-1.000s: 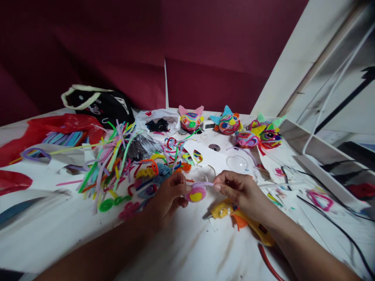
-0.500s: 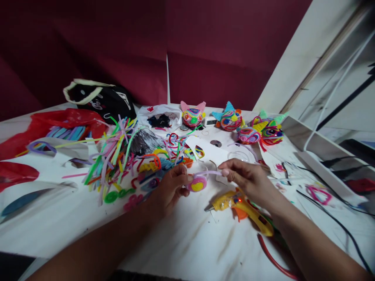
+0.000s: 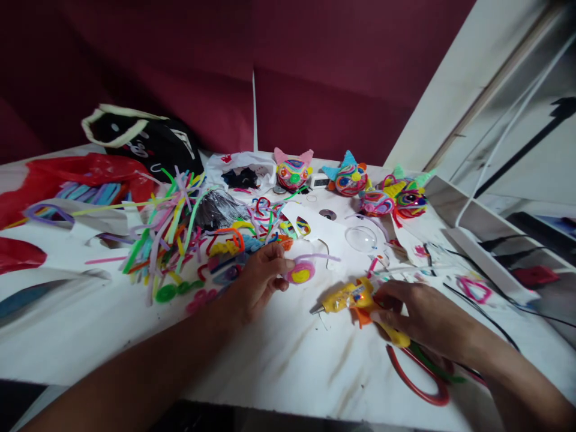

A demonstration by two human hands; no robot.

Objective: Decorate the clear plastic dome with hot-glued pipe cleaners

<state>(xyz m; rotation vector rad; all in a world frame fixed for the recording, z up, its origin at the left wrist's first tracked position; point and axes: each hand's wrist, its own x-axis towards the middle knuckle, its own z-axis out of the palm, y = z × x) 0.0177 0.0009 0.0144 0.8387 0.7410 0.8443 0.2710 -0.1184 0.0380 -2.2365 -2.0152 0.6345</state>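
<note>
My left hand [image 3: 266,273] is closed on a small clear plastic piece with a pink and yellow pipe-cleaner coil [image 3: 300,273] on it. From the coil's top a lilac pipe cleaner [image 3: 321,257] sticks out to the right, its far end free. My right hand [image 3: 411,309] has its fingers round the handle of a yellow hot glue gun [image 3: 344,297] with an orange trigger. The gun lies on the white table, nozzle pointing left, a small light glowing on its body. Red-handled scissors [image 3: 423,390] lie below that hand, partly covered by the arm.
A heap of coloured pipe cleaners [image 3: 166,234] spreads across the left. Several colourful animal heads, one with pink ears [image 3: 293,171], line the back. A clear dome [image 3: 361,238] lies mid-table. Black cables [image 3: 483,312] cross the right side. A black bag [image 3: 148,144] stands back left.
My right hand has let go of the lilac pipe cleaner and moved down to the glue gun's handle. My left hand still holds the coiled piece. The view has shifted slightly.
</note>
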